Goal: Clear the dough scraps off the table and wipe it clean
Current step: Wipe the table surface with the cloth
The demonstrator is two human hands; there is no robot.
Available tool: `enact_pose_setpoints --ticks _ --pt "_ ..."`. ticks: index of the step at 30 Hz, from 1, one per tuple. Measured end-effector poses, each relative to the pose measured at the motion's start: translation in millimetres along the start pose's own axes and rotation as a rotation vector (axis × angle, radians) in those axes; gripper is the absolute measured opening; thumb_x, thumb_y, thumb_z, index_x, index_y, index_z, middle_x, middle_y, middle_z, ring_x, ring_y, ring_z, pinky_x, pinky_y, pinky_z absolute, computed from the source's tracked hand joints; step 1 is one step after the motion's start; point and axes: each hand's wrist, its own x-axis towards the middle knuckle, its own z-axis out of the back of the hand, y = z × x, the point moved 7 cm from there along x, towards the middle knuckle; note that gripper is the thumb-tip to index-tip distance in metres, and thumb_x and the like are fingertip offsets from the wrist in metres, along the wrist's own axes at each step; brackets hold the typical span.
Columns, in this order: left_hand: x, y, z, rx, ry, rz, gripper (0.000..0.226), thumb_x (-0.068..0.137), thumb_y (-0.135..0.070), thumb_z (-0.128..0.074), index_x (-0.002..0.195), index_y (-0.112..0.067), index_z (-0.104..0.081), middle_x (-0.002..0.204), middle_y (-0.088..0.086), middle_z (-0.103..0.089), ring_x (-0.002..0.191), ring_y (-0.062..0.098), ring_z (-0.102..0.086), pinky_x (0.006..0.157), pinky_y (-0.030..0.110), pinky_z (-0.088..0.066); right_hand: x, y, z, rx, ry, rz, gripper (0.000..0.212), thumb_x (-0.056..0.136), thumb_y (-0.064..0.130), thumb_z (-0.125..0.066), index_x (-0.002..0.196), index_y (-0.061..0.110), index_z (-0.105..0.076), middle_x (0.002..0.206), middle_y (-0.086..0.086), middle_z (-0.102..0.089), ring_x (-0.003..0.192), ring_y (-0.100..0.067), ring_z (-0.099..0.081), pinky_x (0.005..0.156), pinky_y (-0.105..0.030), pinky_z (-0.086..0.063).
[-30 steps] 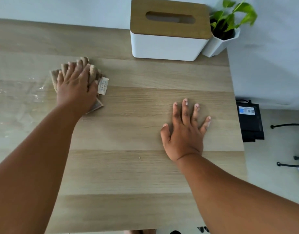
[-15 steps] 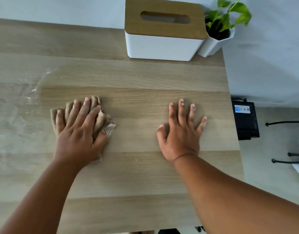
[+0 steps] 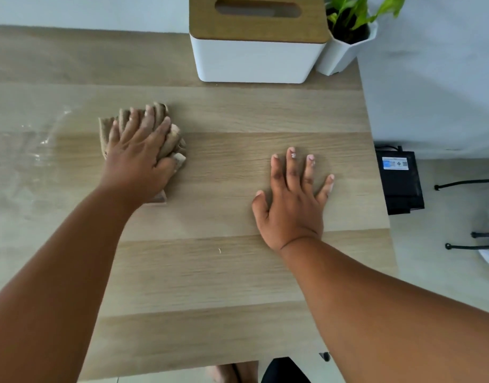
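My left hand (image 3: 138,156) lies on a bunched beige cloth (image 3: 174,137) and presses it onto the wooden table (image 3: 238,277), left of centre. Its fingers stretch out over the folds, and the thumb sits against the cloth's right edge by a small label. My right hand (image 3: 293,200) rests flat on the table to the right with fingers spread and holds nothing. A tiny pale speck (image 3: 219,250) sits on the wood between my arms. A wet, shiny smear (image 3: 30,161) covers the left part of the table.
A white tissue box with a wooden lid (image 3: 257,45) stands at the back edge, with a white pot holding a green plant (image 3: 344,53) right beside it. Off the table's right edge, a black device (image 3: 401,181) and thin black legs (image 3: 470,183) stand on the floor.
My left hand has slid the cloth away from me and slightly right, after pulling it towards me a moment earlier. My right hand has stayed flat in place.
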Motion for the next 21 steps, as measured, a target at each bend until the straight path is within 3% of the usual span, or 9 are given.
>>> enact_pose_setpoints --ticks 7,11,14,18,21 --pt "-122 -84 -34 -0.015 -0.087 -0.261 0.069 0.094 -0.043 -0.054 0.156 -0.012 -0.043 0.168 0.014 -0.026 0.158 0.036 -0.016 0.124 0.062 -0.019 1 0 -1 -0.006 0.019 -0.016 0.077 0.094 0.055 -0.018 0.166 0.029 -0.009 0.176 0.0 0.005 0.16 -0.035 0.011 0.121 -0.073 0.006" --pt "-210 -116 -54 -0.036 -0.003 -0.448 0.072 0.093 -0.036 -0.064 0.157 -0.014 -0.041 0.171 0.008 -0.023 0.158 0.035 -0.018 0.12 0.065 -0.026 1 0 -1 -0.008 0.021 -0.019 0.077 0.093 0.055 -0.014 0.166 0.029 -0.01 0.176 0.0 0.006 0.16 -0.035 0.01 0.121 -0.073 0.006" --pt "-253 -108 -51 -0.045 0.051 -0.559 0.07 0.091 -0.03 -0.059 0.157 -0.018 -0.042 0.169 0.002 -0.029 0.156 0.031 -0.027 0.119 0.061 -0.031 1 0 0 -0.004 0.018 -0.022 0.078 0.093 0.054 -0.013 0.166 0.029 -0.011 0.176 0.0 0.005 0.161 -0.035 0.009 0.121 -0.073 0.006" --pt "-248 -58 -34 -0.067 0.076 -0.536 0.058 0.098 -0.033 -0.057 0.152 -0.017 -0.049 0.166 0.002 -0.035 0.154 0.031 -0.032 0.116 0.063 -0.034 1 0 1 -0.002 0.013 -0.024 0.078 0.092 0.054 -0.011 0.166 0.028 -0.011 0.176 0.0 0.005 0.161 -0.035 0.009 0.121 -0.072 0.006" --pt "-200 -29 -22 -0.054 -0.036 -0.391 0.056 0.096 -0.027 -0.058 0.147 -0.006 -0.053 0.163 0.011 -0.039 0.153 0.035 -0.032 0.117 0.066 -0.03 1 0 0 -0.007 0.018 -0.025 0.078 0.092 0.054 -0.012 0.166 0.029 -0.01 0.176 0.0 0.005 0.161 -0.035 0.01 0.121 -0.072 0.007"
